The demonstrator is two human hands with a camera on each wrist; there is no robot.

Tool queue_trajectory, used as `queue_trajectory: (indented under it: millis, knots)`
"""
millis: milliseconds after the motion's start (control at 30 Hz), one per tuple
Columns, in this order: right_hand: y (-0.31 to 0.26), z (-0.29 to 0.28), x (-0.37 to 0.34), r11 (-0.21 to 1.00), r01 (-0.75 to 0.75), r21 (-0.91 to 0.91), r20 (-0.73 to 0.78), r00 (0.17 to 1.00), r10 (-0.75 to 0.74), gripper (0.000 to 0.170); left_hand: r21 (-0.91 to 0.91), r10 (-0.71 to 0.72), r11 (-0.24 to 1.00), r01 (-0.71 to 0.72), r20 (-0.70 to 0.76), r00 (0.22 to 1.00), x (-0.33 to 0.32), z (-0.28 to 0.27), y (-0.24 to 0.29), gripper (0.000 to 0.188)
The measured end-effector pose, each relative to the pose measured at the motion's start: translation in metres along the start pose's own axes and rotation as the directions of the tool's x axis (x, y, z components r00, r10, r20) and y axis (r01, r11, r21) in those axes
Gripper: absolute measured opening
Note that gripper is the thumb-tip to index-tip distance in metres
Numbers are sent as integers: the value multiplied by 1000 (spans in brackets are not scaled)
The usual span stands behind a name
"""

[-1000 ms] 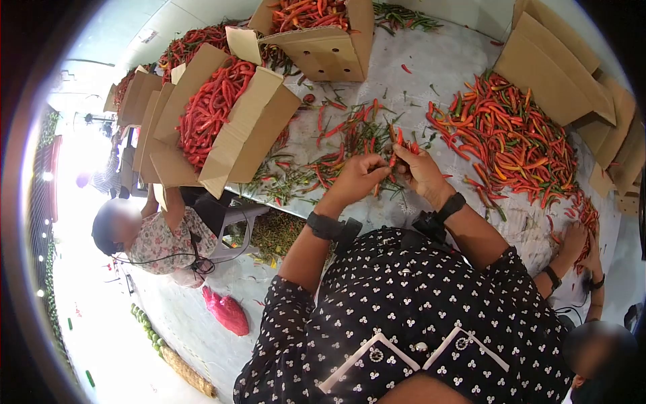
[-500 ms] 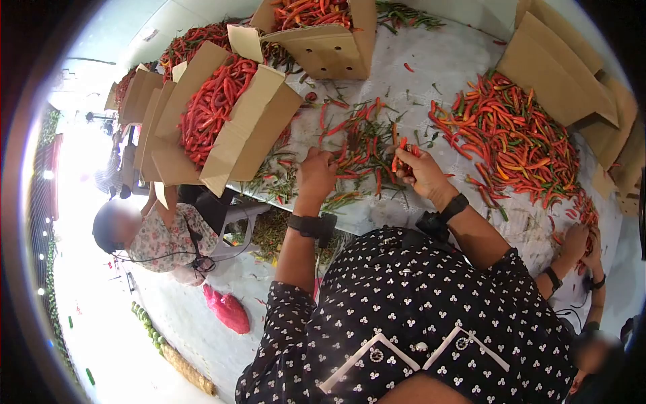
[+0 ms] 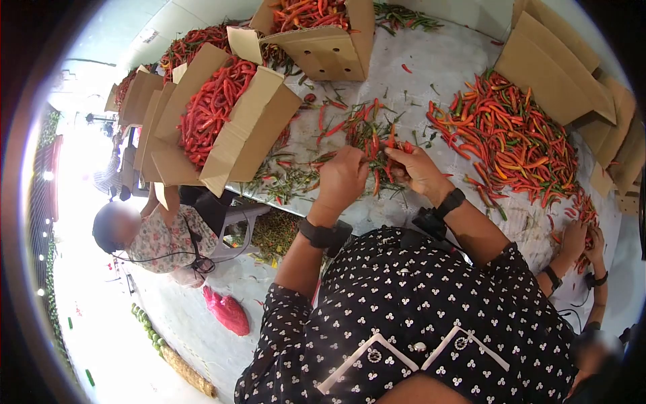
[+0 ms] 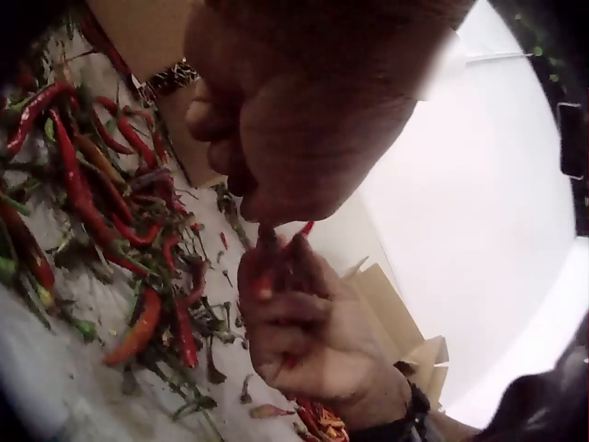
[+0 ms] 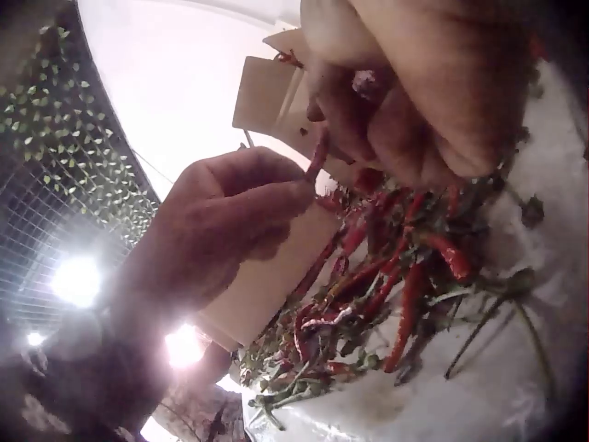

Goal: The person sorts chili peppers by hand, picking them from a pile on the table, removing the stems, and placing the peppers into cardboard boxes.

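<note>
My left hand (image 3: 343, 178) is over the small heap of red chillies and green stems (image 3: 369, 131) on the table. In the right wrist view, its thumb and fingers pinch a small red chilli (image 5: 318, 155). Close beside it, my right hand (image 3: 420, 172) holds red chillies (image 3: 402, 146) in its curled fingers, their tips showing past the thumb. The two hands nearly meet in the left wrist view, where the left hand (image 4: 294, 129) hangs above the right hand (image 4: 313, 322). The palm of the right hand hides part of what it holds.
A large pile of red and orange chillies (image 3: 515, 145) lies to the right. Cardboard boxes of chillies (image 3: 252, 131) stand at the left and back, and more cardboard (image 3: 555, 67) at the right. Stems (image 3: 286, 178) litter the table's front edge. Another person's hands (image 3: 575, 242) work at the far right.
The left hand went left from the right hand to the stem heap, then came back beside it. The right hand has stayed nearly in place with its chillies.
</note>
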State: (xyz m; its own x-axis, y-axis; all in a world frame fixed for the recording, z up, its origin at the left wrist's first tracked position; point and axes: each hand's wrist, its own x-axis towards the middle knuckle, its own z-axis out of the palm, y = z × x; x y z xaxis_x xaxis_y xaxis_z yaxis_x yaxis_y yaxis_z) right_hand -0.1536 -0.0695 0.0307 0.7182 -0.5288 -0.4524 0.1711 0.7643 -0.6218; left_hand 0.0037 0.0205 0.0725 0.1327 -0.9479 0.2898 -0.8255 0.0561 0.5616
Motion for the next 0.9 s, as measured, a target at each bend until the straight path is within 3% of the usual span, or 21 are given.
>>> queue_trajectory:
  millis: [200,267,400,533,633,700,800,867,900]
  knots:
    - [-9,12,-10,995,27,-92,-60,998,-32,18,-24,105,994,-103,133,986,2,4,12,12]
    - [-8,6,-9,991,40,-127,-25,999,-44,17,-237,-12,971,45,136,991,4,7,8,13]
    - [-7,2,-9,991,24,-134,26,999,-21,18,-266,-92,953,145,203,975,10,6,7,13]
    - [-10,4,-12,995,30,-98,54,998,-25,18,-297,-32,951,80,164,986,10,12,5,12]
    - [-6,-1,-8,984,0,-180,7,1000,2,16,-251,9,968,30,152,988,11,11,9,13]
    - [-6,2,-9,941,77,-329,68,996,-58,14,-231,37,973,-3,143,989,11,11,10,13]
    - [-9,8,-13,976,-5,-217,-9,1000,3,12,-215,66,976,-35,139,988,11,15,5,15]
    - [-5,-5,-8,992,-49,-117,51,997,55,11,-421,-135,890,175,123,983,12,20,0,17]
    - [-6,-7,-8,995,-97,-19,116,988,98,10,-422,-137,889,178,126,983,14,21,-5,17]
